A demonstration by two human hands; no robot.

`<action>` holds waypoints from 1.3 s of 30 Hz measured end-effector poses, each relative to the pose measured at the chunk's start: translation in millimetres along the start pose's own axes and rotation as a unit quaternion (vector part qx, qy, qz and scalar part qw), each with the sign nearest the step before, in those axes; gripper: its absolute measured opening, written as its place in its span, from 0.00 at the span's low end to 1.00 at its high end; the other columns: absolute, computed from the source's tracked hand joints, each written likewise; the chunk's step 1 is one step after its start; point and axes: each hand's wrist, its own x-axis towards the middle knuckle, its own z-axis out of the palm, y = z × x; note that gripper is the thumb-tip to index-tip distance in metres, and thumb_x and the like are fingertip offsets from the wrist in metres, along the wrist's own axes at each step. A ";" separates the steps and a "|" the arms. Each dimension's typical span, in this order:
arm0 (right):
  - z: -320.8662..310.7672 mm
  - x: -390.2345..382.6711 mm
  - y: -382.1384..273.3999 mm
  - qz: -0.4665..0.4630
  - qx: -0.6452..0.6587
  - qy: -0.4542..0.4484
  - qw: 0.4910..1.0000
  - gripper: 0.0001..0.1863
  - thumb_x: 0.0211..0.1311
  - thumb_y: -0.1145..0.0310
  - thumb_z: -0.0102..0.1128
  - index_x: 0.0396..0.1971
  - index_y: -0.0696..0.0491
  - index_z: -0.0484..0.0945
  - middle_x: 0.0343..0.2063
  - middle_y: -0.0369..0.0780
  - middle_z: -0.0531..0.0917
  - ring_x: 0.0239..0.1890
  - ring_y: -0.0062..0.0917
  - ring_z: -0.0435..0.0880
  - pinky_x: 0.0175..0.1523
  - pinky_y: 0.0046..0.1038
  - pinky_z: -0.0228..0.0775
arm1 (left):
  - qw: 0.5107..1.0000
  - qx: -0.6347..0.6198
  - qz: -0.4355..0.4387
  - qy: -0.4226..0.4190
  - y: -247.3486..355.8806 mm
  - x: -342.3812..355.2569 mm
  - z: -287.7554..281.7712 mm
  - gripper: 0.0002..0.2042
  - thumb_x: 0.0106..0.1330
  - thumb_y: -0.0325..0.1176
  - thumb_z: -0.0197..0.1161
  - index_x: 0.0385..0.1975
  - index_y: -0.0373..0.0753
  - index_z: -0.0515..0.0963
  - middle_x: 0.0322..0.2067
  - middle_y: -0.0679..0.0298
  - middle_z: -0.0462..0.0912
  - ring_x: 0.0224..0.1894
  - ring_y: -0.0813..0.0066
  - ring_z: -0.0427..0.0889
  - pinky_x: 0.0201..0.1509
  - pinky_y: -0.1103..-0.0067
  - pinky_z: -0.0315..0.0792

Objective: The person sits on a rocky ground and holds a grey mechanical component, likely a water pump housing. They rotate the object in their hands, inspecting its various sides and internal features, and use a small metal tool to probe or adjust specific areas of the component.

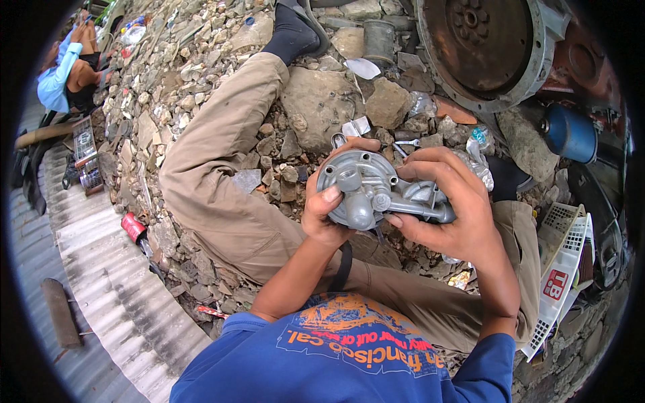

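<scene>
Above my lap I hold a grey cast-metal engine part (358, 208) with a round flanged body, rounded bosses and a short pipe-like arm. My left hand (324, 211) is wrapped round the left side of its body, the thumb pressed on the top face near the rim. My right hand (460, 208) grips the arm at the right, with the thumb below and the fingers curled over the top. The undersides of the part and some fingertips are hidden. Below it, stones lie between my bent legs in brown trousers (225, 181).
A big round metal housing (539, 67) stands at the far right, with a blue canister (571, 134) nearby. At the right leans a white plastic basket (561, 258). Corrugated sheets (124, 289) and a red can (134, 227) lie left. Another person (60, 74) sits far left.
</scene>
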 end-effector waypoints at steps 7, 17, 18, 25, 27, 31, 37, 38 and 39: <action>-0.2 1.9 0.3 0.004 -0.014 -0.007 1.000 0.24 0.41 0.71 0.75 0.42 0.58 0.78 0.42 0.46 0.79 0.44 0.41 0.80 0.51 0.36 0.73 | 1.000 0.013 -0.007 -0.007 1.6 -1.4 1.7 0.43 0.45 0.51 0.61 0.57 0.21 0.65 0.42 0.48 0.80 0.44 0.64 0.82 0.51 0.75 0.75; 9.1 -0.8 8.8 0.023 0.034 0.021 0.999 0.25 0.41 0.71 0.75 0.43 0.58 0.77 0.39 0.45 0.81 0.42 0.39 0.82 0.49 0.34 0.73 | 1.000 0.004 0.009 -0.010 -8.8 2.2 -3.5 0.41 0.48 0.51 0.59 0.57 0.22 0.67 0.43 0.48 0.80 0.46 0.63 0.81 0.54 0.73 0.73; 9.9 -1.1 9.7 0.027 0.046 0.028 0.998 0.24 0.41 0.71 0.75 0.42 0.57 0.77 0.38 0.45 0.81 0.41 0.38 0.83 0.48 0.34 0.74 | 1.000 0.005 0.013 -0.015 -10.2 2.4 -4.7 0.41 0.49 0.51 0.58 0.57 0.22 0.67 0.44 0.48 0.80 0.46 0.63 0.81 0.54 0.73 0.73; 7.0 2.3 10.7 -0.010 0.039 0.015 0.999 0.17 0.41 0.76 0.75 0.35 0.54 0.81 0.34 0.42 0.81 0.35 0.33 0.83 0.41 0.30 0.76 | 1.000 -0.004 -0.003 -0.026 -7.9 2.5 -1.9 0.40 0.50 0.52 0.57 0.57 0.22 0.66 0.46 0.47 0.80 0.47 0.62 0.81 0.55 0.72 0.73; 6.4 3.1 10.4 -0.015 0.035 0.017 0.999 0.17 0.40 0.76 0.75 0.34 0.54 0.82 0.34 0.42 0.81 0.35 0.32 0.83 0.40 0.29 0.76 | 1.000 -0.006 -0.006 -0.023 -9.6 2.2 -2.3 0.40 0.50 0.52 0.57 0.57 0.22 0.66 0.46 0.47 0.80 0.47 0.62 0.81 0.55 0.72 0.73; 5.0 2.3 9.4 -0.017 0.031 0.015 0.999 0.17 0.40 0.77 0.75 0.34 0.54 0.82 0.33 0.41 0.80 0.34 0.32 0.83 0.39 0.29 0.76 | 1.000 -0.006 -0.005 -0.026 -7.7 2.3 1.4 0.40 0.51 0.52 0.57 0.57 0.22 0.66 0.46 0.47 0.79 0.47 0.62 0.81 0.55 0.72 0.73; 6.3 4.6 7.1 -0.021 0.025 0.019 0.999 0.17 0.40 0.77 0.75 0.35 0.55 0.82 0.33 0.42 0.80 0.34 0.32 0.83 0.39 0.29 0.76 | 1.000 -0.014 0.016 -0.006 -10.7 2.3 0.4 0.40 0.50 0.52 0.57 0.57 0.22 0.66 0.45 0.47 0.80 0.48 0.61 0.81 0.55 0.72 0.73; 7.1 4.7 7.1 -0.023 0.022 0.021 0.999 0.17 0.40 0.77 0.75 0.35 0.55 0.82 0.33 0.42 0.80 0.34 0.32 0.83 0.39 0.29 0.76 | 1.000 -0.021 0.013 -0.006 -10.0 2.3 1.5 0.40 0.49 0.51 0.58 0.57 0.22 0.66 0.45 0.47 0.80 0.48 0.61 0.81 0.55 0.72 0.73; 7.1 4.3 6.7 -0.021 0.022 0.020 0.999 0.17 0.40 0.77 0.75 0.35 0.55 0.82 0.33 0.42 0.80 0.34 0.32 0.83 0.39 0.29 0.76 | 1.000 -0.028 0.010 -0.006 -8.9 2.5 2.5 0.40 0.49 0.51 0.58 0.57 0.22 0.66 0.45 0.47 0.80 0.48 0.61 0.81 0.55 0.71 0.73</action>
